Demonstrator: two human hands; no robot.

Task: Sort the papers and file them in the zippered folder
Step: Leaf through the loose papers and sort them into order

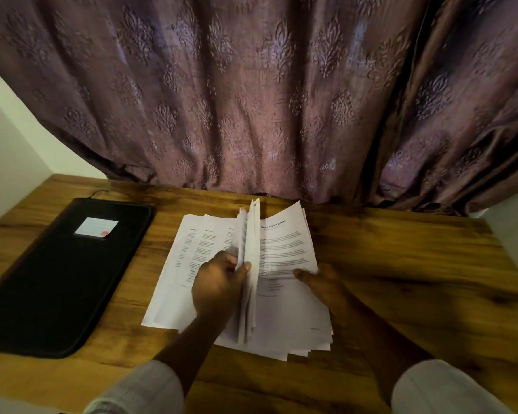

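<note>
Wooden table (407,264): left hand (217,280) pinches upright papers (252,234), right hand (319,278) flat.

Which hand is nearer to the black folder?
Left. The left hand grips lifted sheets amid the papers, right of the folder; the right hand presses them farther right.

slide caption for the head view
Left hand grips upturned papers, right hand rests on the flat ones, zippered folder lies alongside.
</note>
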